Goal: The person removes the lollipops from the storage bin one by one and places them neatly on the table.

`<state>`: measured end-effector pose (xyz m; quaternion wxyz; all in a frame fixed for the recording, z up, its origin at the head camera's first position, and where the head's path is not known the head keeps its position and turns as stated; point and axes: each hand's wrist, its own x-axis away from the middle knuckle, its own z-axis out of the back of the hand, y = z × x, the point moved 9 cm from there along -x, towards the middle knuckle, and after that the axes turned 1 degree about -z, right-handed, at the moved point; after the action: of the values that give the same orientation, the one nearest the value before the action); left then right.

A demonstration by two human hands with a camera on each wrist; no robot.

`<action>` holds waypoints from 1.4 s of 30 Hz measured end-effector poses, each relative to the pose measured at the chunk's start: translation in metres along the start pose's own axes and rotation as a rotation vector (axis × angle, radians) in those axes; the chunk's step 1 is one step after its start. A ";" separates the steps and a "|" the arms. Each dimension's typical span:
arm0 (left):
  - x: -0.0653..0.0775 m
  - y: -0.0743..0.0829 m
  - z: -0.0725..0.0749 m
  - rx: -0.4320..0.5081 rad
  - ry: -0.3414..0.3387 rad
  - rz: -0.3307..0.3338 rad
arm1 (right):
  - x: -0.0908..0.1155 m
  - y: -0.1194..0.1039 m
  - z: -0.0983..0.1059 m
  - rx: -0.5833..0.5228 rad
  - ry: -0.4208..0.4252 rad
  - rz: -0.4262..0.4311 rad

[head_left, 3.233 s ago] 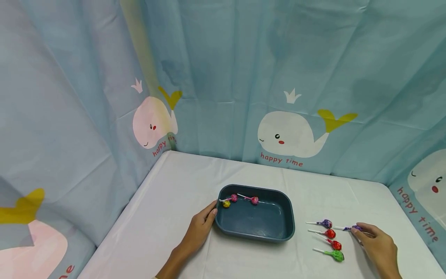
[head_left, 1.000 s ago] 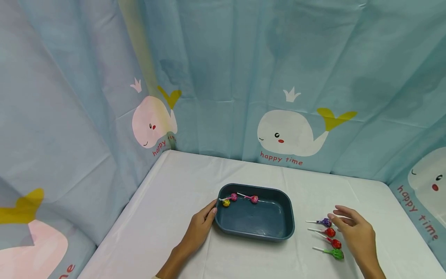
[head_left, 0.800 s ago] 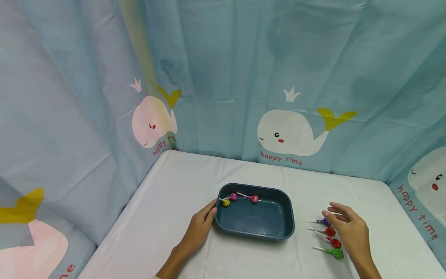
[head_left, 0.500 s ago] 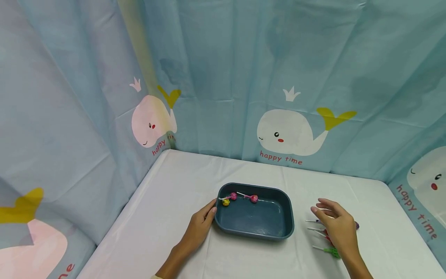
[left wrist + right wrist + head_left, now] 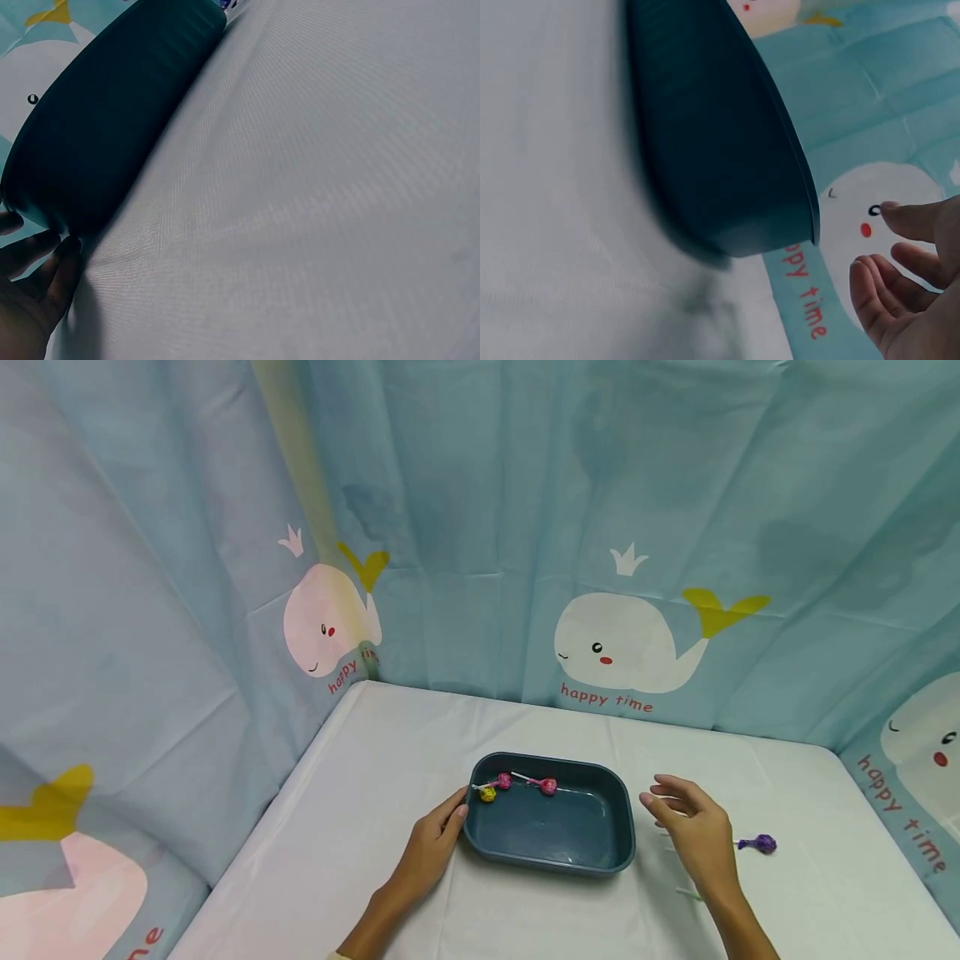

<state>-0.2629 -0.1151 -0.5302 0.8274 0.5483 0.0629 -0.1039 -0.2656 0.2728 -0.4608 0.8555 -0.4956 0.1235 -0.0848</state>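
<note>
My left hand (image 5: 435, 839) rests its fingertips and thumb against the outside of the left end of a dark blue-grey plastic bin (image 5: 555, 862). In the left wrist view, the fingers (image 5: 34, 251) meet the bin's end wall (image 5: 97, 150). Inside the bin lie a yellow lollipop (image 5: 487, 794) and two pink lollipops (image 5: 505, 781), all toward its left and back. My right hand (image 5: 693, 835) hovers just right of the bin, fingers loosely bent, thumb apart, holding nothing. A purple lollipop (image 5: 765, 843) shows behind it. Other lollipops are mostly hidden under that hand, only sticks (image 5: 688, 893) showing.
A white cloth (image 5: 360, 777) covers the table. Blue curtains (image 5: 465, 527) with printed whales stand along the back and both sides. The bin's right end wall (image 5: 727, 150) stands close to the right hand.
My right hand has let go of the purple lollipop at the far right and moved left over the lollipop row toward the bin. The left hand and the bin stay put.
</note>
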 end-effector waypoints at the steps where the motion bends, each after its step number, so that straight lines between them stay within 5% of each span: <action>1: 0.000 0.000 0.000 0.000 -0.002 0.002 | 0.000 -0.001 -0.002 -0.003 -0.006 -0.002; 42: 0.000 0.000 -0.001 0.009 0.002 0.003 | -0.003 -0.032 -0.088 -0.074 -0.173 0.011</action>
<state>-0.2630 -0.1145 -0.5302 0.8251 0.5521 0.0625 -0.1024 -0.2954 0.1847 -0.4747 0.8447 -0.5315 0.0547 -0.0323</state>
